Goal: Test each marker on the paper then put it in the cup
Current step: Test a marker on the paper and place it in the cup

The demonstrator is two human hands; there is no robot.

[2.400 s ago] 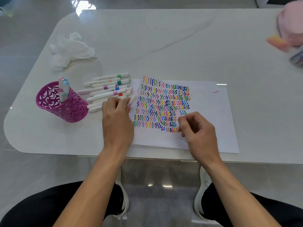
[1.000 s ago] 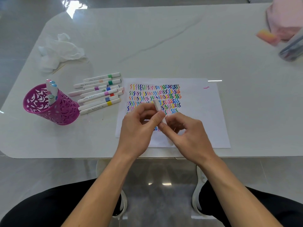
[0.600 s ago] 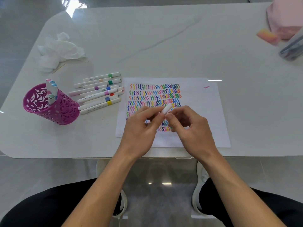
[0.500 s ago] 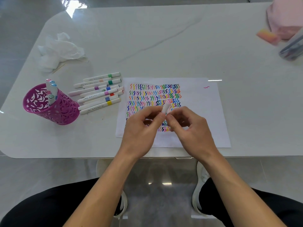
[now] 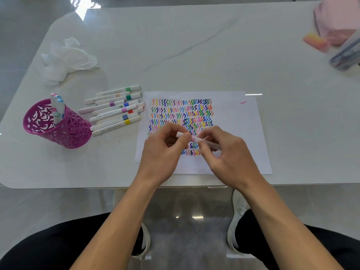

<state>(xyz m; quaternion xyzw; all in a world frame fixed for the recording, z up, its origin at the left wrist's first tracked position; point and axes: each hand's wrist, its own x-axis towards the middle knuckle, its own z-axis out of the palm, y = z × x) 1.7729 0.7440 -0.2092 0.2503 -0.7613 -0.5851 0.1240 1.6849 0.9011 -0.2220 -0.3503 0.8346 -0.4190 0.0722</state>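
Both my hands hold one white marker with a pink band (image 5: 194, 138) level above the paper (image 5: 233, 133). My left hand (image 5: 163, 151) pinches its left end, which looks like the cap. My right hand (image 5: 228, 154) grips the barrel to the right. The paper carries rows of coloured squiggles (image 5: 183, 117) and a small pink mark (image 5: 243, 102). Several white markers with coloured bands (image 5: 116, 110) lie in a loose row left of the paper. A magenta cut-out cup (image 5: 58, 125) stands further left with several markers (image 5: 57, 108) upright in it.
Crumpled white tissue (image 5: 68, 59) lies at the back left of the white table (image 5: 194, 45). At the far right edge sit a pink object (image 5: 337, 20), an orange-pink block (image 5: 315, 40) and a clear pouch (image 5: 346, 55). My knees and shoes show below the table's front edge.
My left hand took a marker from the row and carried it over the paper. My right hand joined it. The marker turned from upright to level between both hands.
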